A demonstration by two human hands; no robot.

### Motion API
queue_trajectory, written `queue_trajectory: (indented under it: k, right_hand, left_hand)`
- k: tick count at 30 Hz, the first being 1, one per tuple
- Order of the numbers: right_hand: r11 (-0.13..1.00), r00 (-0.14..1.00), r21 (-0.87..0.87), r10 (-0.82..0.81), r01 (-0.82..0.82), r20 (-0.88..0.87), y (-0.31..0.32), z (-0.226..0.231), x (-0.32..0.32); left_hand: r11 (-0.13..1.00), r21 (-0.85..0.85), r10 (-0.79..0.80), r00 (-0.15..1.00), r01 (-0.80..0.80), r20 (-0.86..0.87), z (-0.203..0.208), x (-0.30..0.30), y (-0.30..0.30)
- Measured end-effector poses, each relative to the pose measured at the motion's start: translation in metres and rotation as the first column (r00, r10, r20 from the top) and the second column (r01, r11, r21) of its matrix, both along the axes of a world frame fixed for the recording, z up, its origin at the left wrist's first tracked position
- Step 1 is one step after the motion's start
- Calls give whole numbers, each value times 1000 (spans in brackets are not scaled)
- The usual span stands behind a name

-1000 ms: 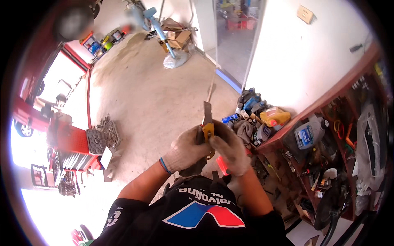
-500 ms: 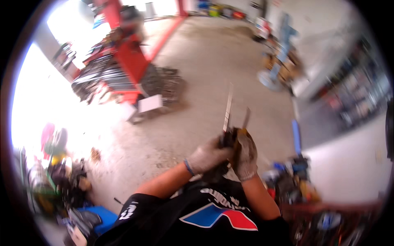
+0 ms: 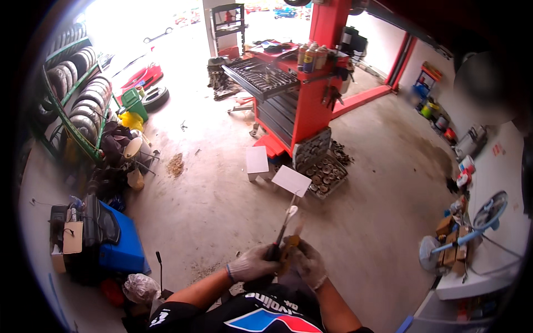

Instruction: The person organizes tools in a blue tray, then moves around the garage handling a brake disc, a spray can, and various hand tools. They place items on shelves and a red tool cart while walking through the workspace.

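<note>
My left hand [image 3: 252,265], in a pale work glove, is closed round the black handle of a long, thin-shafted screwdriver [image 3: 283,228]. Its shaft points up and away from me, with a small white patch near the far end. Close beside it, my gloved right hand [image 3: 310,264] grips a yellow-handled tool [image 3: 291,242]. A shorter, blurred metal blade rises from that handle, so its exact kind is unclear. Both hands are together in front of my body, and the two tools nearly touch at the handles.
Ahead stands a red tool cart [image 3: 312,114] with an open drawer of tools. Two white-topped stools [image 3: 292,181] and a tray of round metal parts [image 3: 327,176] are beside it. Tyre racks [image 3: 72,119] and a blue box [image 3: 123,238] line the left; a blue fan [image 3: 472,236] stands right.
My view has swung left, so the red cart now appears farther right and the tyre racks show. Both hands still hold their tools, lower in the picture.
</note>
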State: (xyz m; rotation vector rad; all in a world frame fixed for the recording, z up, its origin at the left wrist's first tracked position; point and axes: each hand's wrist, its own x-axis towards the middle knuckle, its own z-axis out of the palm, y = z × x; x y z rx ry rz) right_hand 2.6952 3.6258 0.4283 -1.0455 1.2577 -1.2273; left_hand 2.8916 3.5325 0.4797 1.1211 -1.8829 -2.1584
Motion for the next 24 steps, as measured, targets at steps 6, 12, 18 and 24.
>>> queue_trajectory:
  k: [6,12,18,24]
  right_hand:
    - [936,928,50,352,-349,-121,-215,9,0]
    - [850,807,48,515,-525,-288,-422,23,35]
    - [909,872,72,414,-410,-260,-628,-14,66]
    - [992,919,49,124,-114,-375,-825,3,67]
  left_hand:
    - [925,-85,377,922,-370,92,-3,27,-144]
    - [625,-293,781,571,-724,254,-70,128,-255]
    - [419,-326,850,240,-848,469,-200,272,-315]
    - [542,-212,579,178,-813,796,-258,375,-394]
